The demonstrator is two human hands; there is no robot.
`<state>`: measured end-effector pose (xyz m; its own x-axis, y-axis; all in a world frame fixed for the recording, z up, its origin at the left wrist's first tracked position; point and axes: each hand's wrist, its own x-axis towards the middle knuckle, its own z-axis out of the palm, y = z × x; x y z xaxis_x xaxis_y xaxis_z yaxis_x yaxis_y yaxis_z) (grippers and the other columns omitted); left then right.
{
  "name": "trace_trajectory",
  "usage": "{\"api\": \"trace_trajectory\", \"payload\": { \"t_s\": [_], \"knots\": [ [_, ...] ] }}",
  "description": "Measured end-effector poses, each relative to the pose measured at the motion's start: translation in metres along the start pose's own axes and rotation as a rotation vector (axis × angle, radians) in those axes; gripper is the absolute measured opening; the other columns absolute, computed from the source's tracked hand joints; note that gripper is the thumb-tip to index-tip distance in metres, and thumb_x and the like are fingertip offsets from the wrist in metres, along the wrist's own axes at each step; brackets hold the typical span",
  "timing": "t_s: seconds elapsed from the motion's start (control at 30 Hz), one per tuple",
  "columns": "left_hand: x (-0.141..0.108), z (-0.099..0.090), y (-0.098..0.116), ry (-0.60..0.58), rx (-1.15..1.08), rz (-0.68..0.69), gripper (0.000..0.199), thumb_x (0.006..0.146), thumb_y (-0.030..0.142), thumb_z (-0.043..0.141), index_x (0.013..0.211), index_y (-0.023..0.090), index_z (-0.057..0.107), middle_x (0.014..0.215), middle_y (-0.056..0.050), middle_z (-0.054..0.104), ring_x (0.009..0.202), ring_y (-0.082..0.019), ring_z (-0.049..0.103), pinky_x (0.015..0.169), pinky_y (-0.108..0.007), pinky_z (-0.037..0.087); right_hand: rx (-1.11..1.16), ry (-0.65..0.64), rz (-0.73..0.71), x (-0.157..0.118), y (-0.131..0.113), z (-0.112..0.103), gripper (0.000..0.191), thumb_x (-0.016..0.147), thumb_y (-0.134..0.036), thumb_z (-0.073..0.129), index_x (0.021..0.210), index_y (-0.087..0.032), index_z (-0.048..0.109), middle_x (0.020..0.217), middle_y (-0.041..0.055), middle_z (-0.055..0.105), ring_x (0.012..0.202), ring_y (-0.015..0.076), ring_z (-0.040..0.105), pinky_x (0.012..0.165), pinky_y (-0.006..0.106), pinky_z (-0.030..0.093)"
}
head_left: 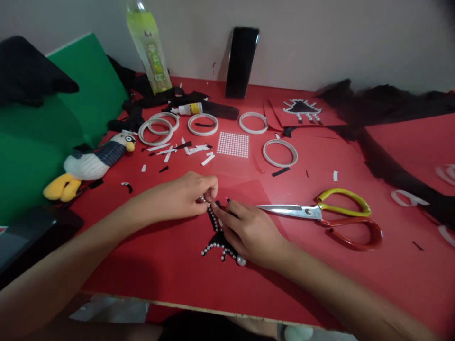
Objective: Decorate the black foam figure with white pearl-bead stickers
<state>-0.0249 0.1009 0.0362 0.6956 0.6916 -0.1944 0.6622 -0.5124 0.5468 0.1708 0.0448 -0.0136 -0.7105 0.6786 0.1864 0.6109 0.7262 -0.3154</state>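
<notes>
A black cutout (216, 238) edged with small white pearl beads lies on the red tabletop, with a larger pearl (241, 261) at its lower right corner. My right hand (250, 232) rests over its right side, fingers curled on it and the index fingertip reaching its upper end. My left hand (194, 194) is closed in a pinch at that same upper end, touching my right fingertip. What sits between the left fingers is too small and hidden to name. Just right of my hands lie scissors (309, 211) with one yellow and one red handle.
A sheet of pearl stickers (233, 145), several tape rings (280, 153), a glue tube (190, 109) and paper scraps (194, 150) lie beyond my hands. At left sits a plush bird (95, 158). A bottle (151, 52) and phone (242, 61) stand at the back.
</notes>
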Motion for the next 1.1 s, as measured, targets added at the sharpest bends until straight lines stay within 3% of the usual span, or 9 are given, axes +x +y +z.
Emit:
{"api": "trace_trajectory", "payload": {
  "t_s": [0.2, 0.37, 0.67, 0.93, 1.1],
  "knots": [
    [-0.003, 0.006, 0.006, 0.054, 0.038, -0.098, 0.012, 0.074, 0.011, 0.048, 0.081, 0.02, 0.048, 0.075, 0.001, 0.058, 0.069, -0.014, 0.054, 0.058, -0.023, 0.036, -0.117, -0.004, -0.076, 0.001, -0.001, 0.002, 0.035, 0.085, -0.018, 0.047, 0.116, -0.005, 0.057, 0.076, 0.0077, 0.054, 0.067, 0.0179, 0.05, 0.054, 0.029, 0.039],
    [-0.003, 0.005, 0.003, 0.053, 0.008, -0.05, 0.01, 0.076, 0.011, 0.048, 0.081, 0.02, 0.047, 0.078, 0.001, 0.059, 0.07, -0.013, 0.054, 0.06, -0.023, 0.036, -0.049, 0.096, -0.105, -0.002, 0.002, 0.002, 0.035, 0.087, -0.018, 0.041, 0.116, -0.007, 0.058, 0.076, 0.0073, 0.055, 0.062, 0.0161, 0.048, 0.053, 0.028, 0.038],
    [0.001, -0.003, -0.004, -0.006, -0.087, -0.019, 0.017, 0.069, 0.006, 0.05, 0.08, 0.019, 0.047, 0.073, 0.004, 0.058, 0.063, -0.01, 0.053, 0.055, -0.019, 0.035, -0.07, 0.107, -0.116, 0.003, 0.0, 0.002, 0.033, 0.09, -0.025, 0.042, 0.109, -0.01, 0.065, 0.072, 0.0053, 0.055, 0.058, 0.0145, 0.047, 0.052, 0.027, 0.037],
    [-0.005, 0.011, 0.015, 0.049, 0.2, -0.104, 0.011, 0.08, 0.008, 0.048, 0.086, 0.018, 0.047, 0.08, -0.002, 0.058, 0.072, -0.016, 0.055, 0.059, -0.025, 0.036, -0.007, 0.103, -0.118, 0.003, 0.0, 0.002, 0.031, 0.088, -0.024, 0.044, 0.104, -0.009, 0.066, 0.071, 0.0052, 0.056, 0.06, 0.0151, 0.049, 0.05, 0.028, 0.037],
    [-0.006, 0.015, 0.028, 0.042, 0.358, -0.103, 0.017, 0.078, 0.0, 0.044, 0.081, 0.016, 0.047, 0.075, -0.003, 0.056, 0.067, -0.017, 0.054, 0.054, -0.025, 0.032, 0.05, 0.102, -0.102, 0.003, -0.003, 0.002, 0.031, 0.089, -0.025, 0.042, 0.101, -0.009, 0.066, 0.073, 0.0063, 0.057, 0.062, 0.016, 0.052, 0.052, 0.028, 0.041]
  ]
}}
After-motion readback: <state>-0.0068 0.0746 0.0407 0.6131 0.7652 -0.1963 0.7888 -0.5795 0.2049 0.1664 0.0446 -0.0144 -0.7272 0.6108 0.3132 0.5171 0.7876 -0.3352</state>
